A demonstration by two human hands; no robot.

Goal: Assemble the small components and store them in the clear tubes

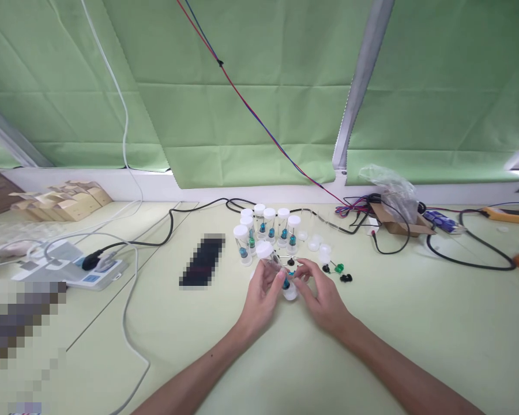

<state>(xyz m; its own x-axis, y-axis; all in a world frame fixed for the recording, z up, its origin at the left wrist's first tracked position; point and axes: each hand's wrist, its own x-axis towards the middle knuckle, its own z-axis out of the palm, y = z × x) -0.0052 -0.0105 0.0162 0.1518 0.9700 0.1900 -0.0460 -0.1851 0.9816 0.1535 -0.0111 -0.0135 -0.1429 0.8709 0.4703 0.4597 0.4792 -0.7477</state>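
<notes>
My left hand (262,294) is closed around a clear vial with a white cap (264,249). The vial leans to the left, and a blue piece (286,283) shows near its frosted bottom. Close on its right, my right hand (322,293) has its fingertips bent together; whatever they may pinch is too small to name. Behind the hands stand several similar capped vials (293,235), most with blue pieces on thin rods inside. A green piece (339,268) and small black parts (346,278) lie to the right of my right fingers.
Uncapped clear tubes (315,239) stand behind my right hand. A pixelated dark rectangle (202,260) lies left of the vials. Farther left are a white power strip (90,276) and cables. At the back right sit a cardboard box (393,222) with a plastic bag and a black cable loop.
</notes>
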